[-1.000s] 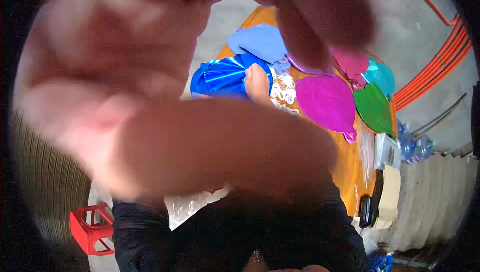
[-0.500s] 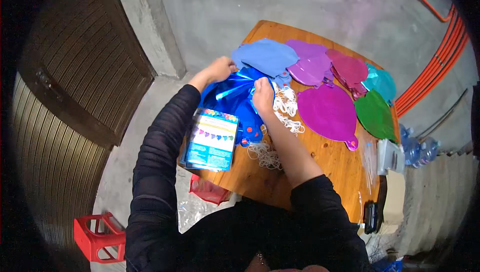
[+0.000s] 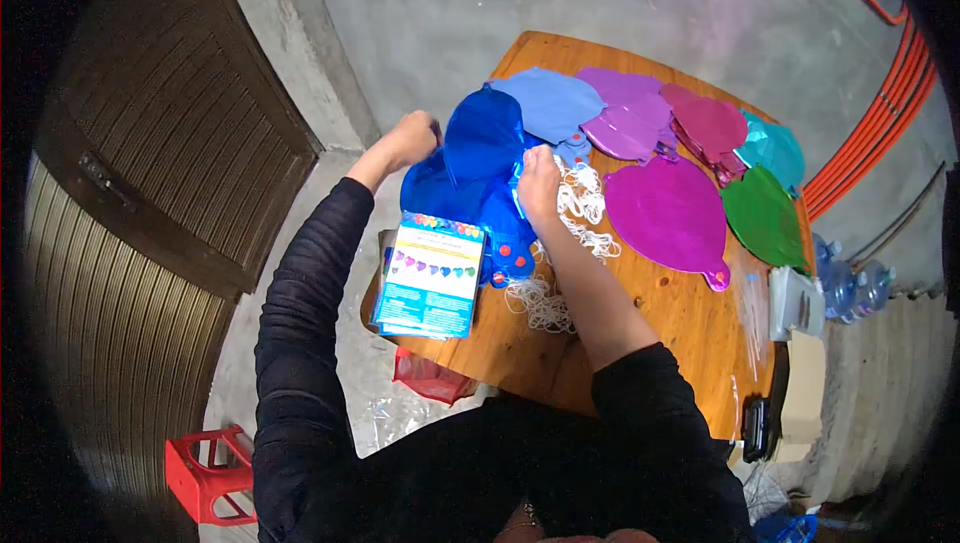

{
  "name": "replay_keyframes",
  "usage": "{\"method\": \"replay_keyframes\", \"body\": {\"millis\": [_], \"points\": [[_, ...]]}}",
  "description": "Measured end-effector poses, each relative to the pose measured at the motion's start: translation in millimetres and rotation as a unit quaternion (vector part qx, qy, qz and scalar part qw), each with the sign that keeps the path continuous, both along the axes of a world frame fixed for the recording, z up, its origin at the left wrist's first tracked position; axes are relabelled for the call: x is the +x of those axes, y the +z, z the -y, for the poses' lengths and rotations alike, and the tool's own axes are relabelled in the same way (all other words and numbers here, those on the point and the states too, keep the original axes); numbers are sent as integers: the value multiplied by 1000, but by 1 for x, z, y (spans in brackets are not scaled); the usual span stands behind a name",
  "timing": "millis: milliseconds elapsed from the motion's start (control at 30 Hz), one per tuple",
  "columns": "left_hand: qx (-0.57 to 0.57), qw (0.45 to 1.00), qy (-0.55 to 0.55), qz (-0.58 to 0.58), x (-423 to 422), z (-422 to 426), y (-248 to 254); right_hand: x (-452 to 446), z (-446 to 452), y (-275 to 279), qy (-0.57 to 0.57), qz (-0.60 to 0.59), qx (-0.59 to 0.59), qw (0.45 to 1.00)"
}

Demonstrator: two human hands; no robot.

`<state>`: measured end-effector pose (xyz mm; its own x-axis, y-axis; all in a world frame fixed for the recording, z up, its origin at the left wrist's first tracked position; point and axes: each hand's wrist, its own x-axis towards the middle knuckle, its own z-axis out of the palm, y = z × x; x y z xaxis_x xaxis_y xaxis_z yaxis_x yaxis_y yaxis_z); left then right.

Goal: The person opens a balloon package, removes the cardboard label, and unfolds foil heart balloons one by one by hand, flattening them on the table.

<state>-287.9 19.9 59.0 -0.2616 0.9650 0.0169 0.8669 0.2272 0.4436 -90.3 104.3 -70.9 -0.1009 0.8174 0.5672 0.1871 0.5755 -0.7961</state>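
A deflated dark blue foil balloon [image 3: 484,135] is held up between my two hands above more blue foil balloons [image 3: 425,188]. My left hand [image 3: 408,139] is closed at its left edge, fingertips pinched together. On the lower right, my right hand [image 3: 540,185] is also closed in a pinch on the shiny blue foil. White string bundles [image 3: 588,201] lie just right of that hand, and another tangle of string [image 3: 540,305] is nearer to me. A stack of printed packaging cards [image 3: 432,278] sits at the table's near left corner, overlapping the blue balloons.
Flat light blue [image 3: 550,103], violet [image 3: 628,115], magenta [image 3: 668,213], dark pink [image 3: 705,128], teal [image 3: 772,155] and green balloons [image 3: 762,218] cover the wooden table [image 3: 640,328]. Clear water bottles [image 3: 868,288] stand beyond its right edge. A red stool [image 3: 210,478] is at lower left.
The blue foil has gone from bunched and shiny to a flat, raised rounded shape. My left hand has shifted left and my right hand slightly right and down; the view has moved a little.
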Motion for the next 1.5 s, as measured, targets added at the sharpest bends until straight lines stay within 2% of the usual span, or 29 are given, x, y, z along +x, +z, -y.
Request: {"method": "replay_keyframes", "body": {"millis": [100,167,300,333,367,400,433,500,533,567,633,700,833,933,967,1033,1100,1133,1200,1300,1367,1400,1500], "points": [[-79,973,-89,196,-8,17,-10,1,-1,2,-8,11,5,1000],[-136,955,-122,233,-2,23,-20,3,0,4,3,12,-18,1000],[-218,959,-148,99,25,26,-28,7,-17,10,24,-15,-77,997],[-164,946,-279,-19,18,20,-41,8,-26,7,30,-27,-102,994],[-170,951,-259,0,10,17,-54,10,-35,5,37,-39,-126,991],[-176,955,-239,19,20,24,-45,17,-48,4,93,-87,-157,979],[-180,958,-219,38,27,28,-39,26,-40,25,106,-146,-211,961],[-178,958,-224,14,25,25,-44,48,-57,38,173,-196,-283,923],[-179,959,-222,10,27,25,-44,51,-74,37,180,-273,-306,894],[-179,959,-220,6,28,24,-44,66,-88,33,173,-279,-280,902],[-177,959,-220,7,27,20,-48,91,-94,47,195,-376,-255,869],[-176,959,-222,5,25,17,-51,118,-146,28,215,-435,-269,832],[-181,963,-189,66,31,20,-42,197,-125,66,349,-356,-306,811],[-147,959,-244,-1,29,9,-41,237,-88,79,384,-369,-327,781],[-148,969,-197,-26,32,1,-42,249,-75,82,392,-375,-332,772],[-148,981,-96,-74,67,5,-9,265,-50,85,402,-382,-343,758],[-9,983,-160,95,94,7,6,276,-29,90,412,-388,-353,745],[78,959,-201,182,119,13,19,281,-15,90,417,-393,-359,737],[171,926,-248,229,163,13,31,285,9,89,428,-401,-374,718],[178,901,-315,239,224,20,57,292,46,86,441,-415,-394,691],[55,838,-305,448,264,31,73,298,64,88,445,-425,-398,680],[63,837,-280,466,277,24,66,301,73,89,444,-430,-399,677],[86,869,-254,415,300,24,61,321,78,106,430,-454,-384,679]]}}
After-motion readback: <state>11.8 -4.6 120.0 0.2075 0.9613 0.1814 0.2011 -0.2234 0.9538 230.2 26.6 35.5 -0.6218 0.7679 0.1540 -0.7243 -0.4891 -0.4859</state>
